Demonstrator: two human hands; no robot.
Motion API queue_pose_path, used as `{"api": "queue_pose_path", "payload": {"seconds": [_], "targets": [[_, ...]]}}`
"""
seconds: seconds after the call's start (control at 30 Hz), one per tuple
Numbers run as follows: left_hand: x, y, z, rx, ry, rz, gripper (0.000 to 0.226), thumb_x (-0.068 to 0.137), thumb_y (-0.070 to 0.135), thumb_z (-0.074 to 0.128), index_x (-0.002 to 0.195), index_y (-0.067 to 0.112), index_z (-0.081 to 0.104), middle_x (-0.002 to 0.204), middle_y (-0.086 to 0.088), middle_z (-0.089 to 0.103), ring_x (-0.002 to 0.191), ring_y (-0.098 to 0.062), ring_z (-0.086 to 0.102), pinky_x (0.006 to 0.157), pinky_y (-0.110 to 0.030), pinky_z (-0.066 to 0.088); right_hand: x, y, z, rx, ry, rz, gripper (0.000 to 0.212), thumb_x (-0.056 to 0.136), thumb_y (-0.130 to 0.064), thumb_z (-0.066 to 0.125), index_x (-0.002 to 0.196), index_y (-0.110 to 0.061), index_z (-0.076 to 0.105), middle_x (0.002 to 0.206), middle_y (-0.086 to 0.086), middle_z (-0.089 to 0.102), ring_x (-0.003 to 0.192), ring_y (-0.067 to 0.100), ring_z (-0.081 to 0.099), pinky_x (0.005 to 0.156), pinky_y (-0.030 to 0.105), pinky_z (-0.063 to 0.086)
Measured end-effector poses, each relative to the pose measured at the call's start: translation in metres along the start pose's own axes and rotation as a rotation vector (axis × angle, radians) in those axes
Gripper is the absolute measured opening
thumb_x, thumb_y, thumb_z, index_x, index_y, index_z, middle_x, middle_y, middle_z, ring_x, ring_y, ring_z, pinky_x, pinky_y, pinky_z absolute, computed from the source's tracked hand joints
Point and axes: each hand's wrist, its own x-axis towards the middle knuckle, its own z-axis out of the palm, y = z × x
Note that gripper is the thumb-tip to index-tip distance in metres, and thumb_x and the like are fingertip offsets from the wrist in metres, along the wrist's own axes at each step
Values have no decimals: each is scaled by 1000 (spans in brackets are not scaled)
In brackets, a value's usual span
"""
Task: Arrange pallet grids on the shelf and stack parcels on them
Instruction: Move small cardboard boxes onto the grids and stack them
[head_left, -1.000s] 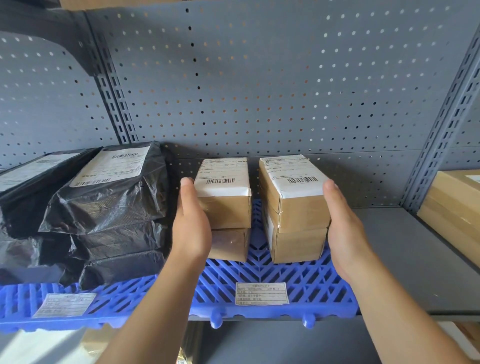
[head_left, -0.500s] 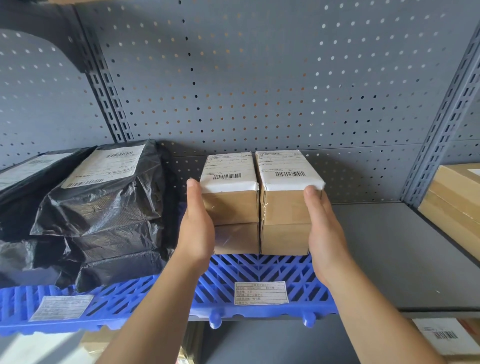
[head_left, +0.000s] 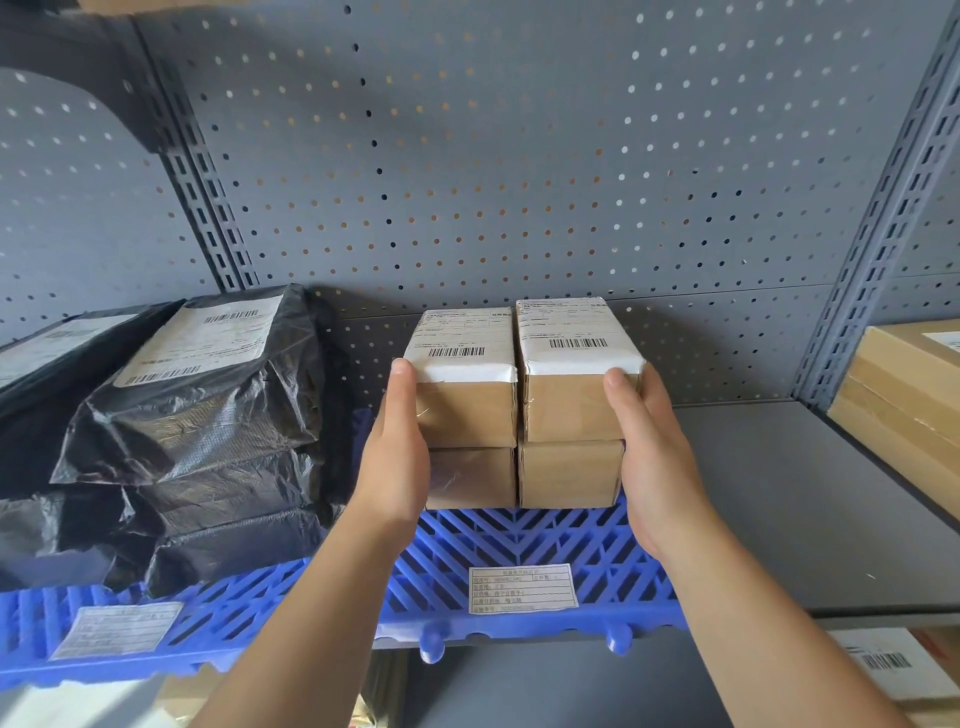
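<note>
1. Brown cardboard parcels with white labels (head_left: 519, 400): two touching stacks of two, standing between the hands on the blue plastic pallet grid (head_left: 519, 540).
2. Left hand (head_left: 397, 457): flat, fingers extended, pressed against the left stack.
3. Right hand (head_left: 652, 452): flat, pressed against the right stack.
4. Black plastic-wrapped parcels (head_left: 197, 415): stacked left of the left hand.

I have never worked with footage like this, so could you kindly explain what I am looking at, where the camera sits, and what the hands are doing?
There is no machine here: a person wears a wide-angle camera on the head, looking forward and down at two bare hands. The blue plastic pallet grid lies on the grey metal shelf. On it stand four brown cardboard parcels with white labels, two stacks side by side. The left hand and right hand press flat against the outer sides, a squeezing grip with open palms. The black plastic mailer bags are piled to the left, and other tan cardboard boxes sit at far right.
</note>
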Motion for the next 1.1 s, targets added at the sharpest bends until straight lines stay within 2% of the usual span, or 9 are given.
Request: {"api": "queue_pose_path", "payload": {"seconds": [0.13,0.3,0.37,0.43,0.47,0.7,0.87,1.0,1.1], "targets": [[3,-1,-1,25,31,1,72,97,72,26,151,29,45,145,8,50,123,-10,50,64,-13,36,-1,-1,2,4,10,-23,46,91,-56,53,136,-45,52,130,-22,63,123,-1,56,112,40,39],[5,-2,-3,25,56,0,67,100,68,27,152,28,44,141,9,49,125,-11,45,47,0,38,-1,1,6,-11,16,-17,44,91,-55,52,134,-48,52,128,-25,63,120,-5,56,109,36,39],[6,-5,-4,23,57,15,68,99,69,28,151,29,44,142,10,48,129,-12,45,68,-3,46,-2,2,7,-5,30,-10,36,94,-52,52,130,-53,52,125,-29,63,115,-10,57,105,33,40],[8,-9,-5,27,60,30,71,96,73,29,152,31,43,149,10,47,135,-13,43,102,-24,41,-2,3,9,-6,37,1,28,98,-49,51,124,-59,52,122,-33,63,112,-14,56,102,31,39],[8,-10,-5,21,62,30,71,96,74,29,152,33,43,149,11,46,136,-13,42,106,-30,37,-2,4,9,-9,35,3,28,98,-49,51,124,-60,52,123,-33,63,113,-14,56,103,32,39],[4,-6,-3,-69,15,-15,50,96,71,35,135,45,53,135,14,55,125,-12,51,68,-20,42,-5,6,11,-33,42,23,33,91,-56,49,123,-63,49,121,-36,62,113,-16,54,111,34,36],[6,-8,-7,-83,-10,7,39,96,69,40,125,49,58,126,20,60,121,-9,55,73,-23,45,-5,1,11,-27,38,13,27,100,-43,50,124,-55,53,123,-31,64,116,-11,56,112,34,36],[5,-11,-9,-58,-10,94,42,95,68,42,131,53,56,128,28,59,126,0,51,93,-28,44,-8,0,13,-35,43,-3,48,89,-50,53,137,-50,49,132,-25,61,126,-3,53,116,42,34],[2,-12,-10,-76,-9,105,54,94,67,44,143,46,49,136,21,56,125,1,50,81,-14,49,-14,1,12,-54,61,-19,53,85,-53,54,138,-48,50,133,-23,61,127,1,53,115,45,35]]}}
